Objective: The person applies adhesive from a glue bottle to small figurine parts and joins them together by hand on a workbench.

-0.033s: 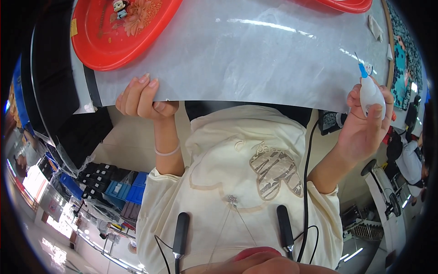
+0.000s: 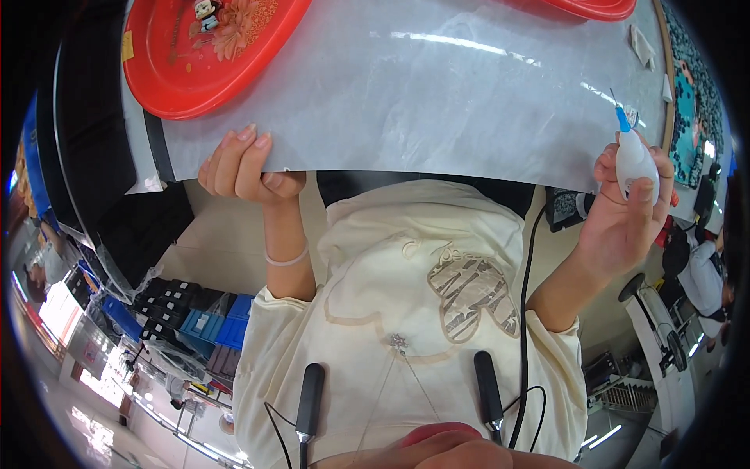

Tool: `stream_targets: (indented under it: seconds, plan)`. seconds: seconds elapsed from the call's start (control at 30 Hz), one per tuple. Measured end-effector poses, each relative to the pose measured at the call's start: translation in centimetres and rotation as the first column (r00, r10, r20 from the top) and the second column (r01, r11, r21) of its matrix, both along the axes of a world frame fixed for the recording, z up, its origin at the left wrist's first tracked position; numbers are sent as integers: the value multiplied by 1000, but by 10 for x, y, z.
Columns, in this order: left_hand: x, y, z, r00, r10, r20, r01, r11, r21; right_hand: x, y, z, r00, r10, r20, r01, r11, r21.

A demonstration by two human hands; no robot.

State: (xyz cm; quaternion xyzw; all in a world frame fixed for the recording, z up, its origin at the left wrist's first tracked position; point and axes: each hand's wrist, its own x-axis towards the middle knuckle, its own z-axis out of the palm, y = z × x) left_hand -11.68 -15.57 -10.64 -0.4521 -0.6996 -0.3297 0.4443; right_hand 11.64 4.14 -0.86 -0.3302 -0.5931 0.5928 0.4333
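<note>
At the near right of the table, my right hand (image 2: 625, 203) is closed round a white squeeze bottle (image 2: 637, 166). Its blue tip (image 2: 623, 119) carries a thin needle pointing up and away from me. My left hand (image 2: 248, 168) rests at the table's near edge with its fingers curled and the thumb beneath them. A tiny white speck shows beside that thumb; whether the fingers pinch anything is too small to tell. Beyond the left hand lies a red plastic tray (image 2: 176, 109) with a flower print, holding a small cartoon figurine (image 2: 207, 17).
A grey sheet (image 2: 406, 102) covers the table. Part of a second red tray (image 2: 598, 11) shows at the far right, with a crumpled white scrap (image 2: 642, 47) near the right rim. A black cable (image 2: 527, 313) hangs down my front. Blue bins (image 2: 234, 320) stand at the left.
</note>
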Motion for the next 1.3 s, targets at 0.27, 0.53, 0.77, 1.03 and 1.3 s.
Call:
stream_targets:
  seconds: [0.27,0.53,0.77,1.03,1.3]
  plan:
    - [-4,3,-2,1000,-27,17,27,999,19,3,-2,-2,998,54,11,-54,998,7]
    - [-16,1,-6,998,-23,50,24,999,-29,-13,-6,-1,998,53,25,-52,997,-50]
    - [-12,1,-5,998,-12,60,14,999,-46,-12,-6,-6,999,35,13,-34,998,-59]
    - [-8,1,-8,998,-16,66,18,999,-35,-12,-5,-6,988,154,-1,-153,984,-95]
    - [-3,3,-8,998,-14,55,15,1000,-8,-17,-4,-6,989,149,-4,-148,981,-124]
